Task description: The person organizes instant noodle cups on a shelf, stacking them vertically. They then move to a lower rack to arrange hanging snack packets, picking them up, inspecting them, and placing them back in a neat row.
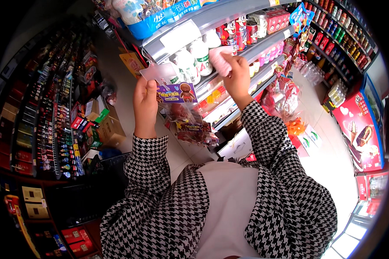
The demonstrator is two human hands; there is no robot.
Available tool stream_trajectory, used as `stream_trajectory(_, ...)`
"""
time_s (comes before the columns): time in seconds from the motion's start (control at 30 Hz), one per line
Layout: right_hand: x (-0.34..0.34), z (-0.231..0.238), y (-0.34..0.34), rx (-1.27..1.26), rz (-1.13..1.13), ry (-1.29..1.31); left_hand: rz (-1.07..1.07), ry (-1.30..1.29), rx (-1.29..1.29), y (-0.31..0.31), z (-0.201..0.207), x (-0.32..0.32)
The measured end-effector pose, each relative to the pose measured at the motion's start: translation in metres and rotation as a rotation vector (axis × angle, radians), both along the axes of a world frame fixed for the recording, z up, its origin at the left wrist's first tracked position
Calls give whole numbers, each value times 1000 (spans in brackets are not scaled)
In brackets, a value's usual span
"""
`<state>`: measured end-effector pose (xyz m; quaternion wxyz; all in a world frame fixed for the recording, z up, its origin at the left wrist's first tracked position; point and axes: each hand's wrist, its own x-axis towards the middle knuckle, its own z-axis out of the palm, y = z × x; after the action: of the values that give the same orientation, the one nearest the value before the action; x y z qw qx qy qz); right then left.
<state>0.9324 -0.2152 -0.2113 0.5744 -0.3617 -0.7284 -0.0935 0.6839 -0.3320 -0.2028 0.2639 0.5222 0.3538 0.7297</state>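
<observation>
A folded pink cloth is gripped in my right hand, raised in front of the middle shelf by the white containers. My left hand is closed, thumb up, at the shelf's left end. It pinches a translucent plastic tag. Beside those fingers hangs a purple header card with a brown cartoon figure. Below it more bagged packets hang along the shelf's end. White lidded containers with green print stand just behind, between my two hands.
Red cartoon cans and a red box share the middle shelf; a blue tray sits above. Left lie cardboard boxes before long stocked shelves. A red-sided freezer stands right, and a white box lies low ahead.
</observation>
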Motion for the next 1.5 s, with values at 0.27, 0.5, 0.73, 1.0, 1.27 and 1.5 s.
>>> stream_trajectory(0.27, -28, -23, -48, 153, 180, -344, 40, -9, 29, -1, -5, -1)
stream_trajectory(0.5, 12, -33, -25, 123, -34, -322, 286, 35, 130, -13, -9, 15)
stream_trajectory(0.73, 40, -30, -42, -4, -84, -187, 565, 322, 557, -55, -37, 57)
stream_trajectory(1.0, 13, -47, -55, 35, 35, -465, 92, 642, 482, -56, -42, 123)
stream_trajectory(1.27, 95, -20, 31, -300, -290, 17, -47, 735, 251, -53, -40, 147)
stream_trajectory(1.5, 40, -17, -18, 53, 73, -443, 18, 582, 66, -12, -43, 173)
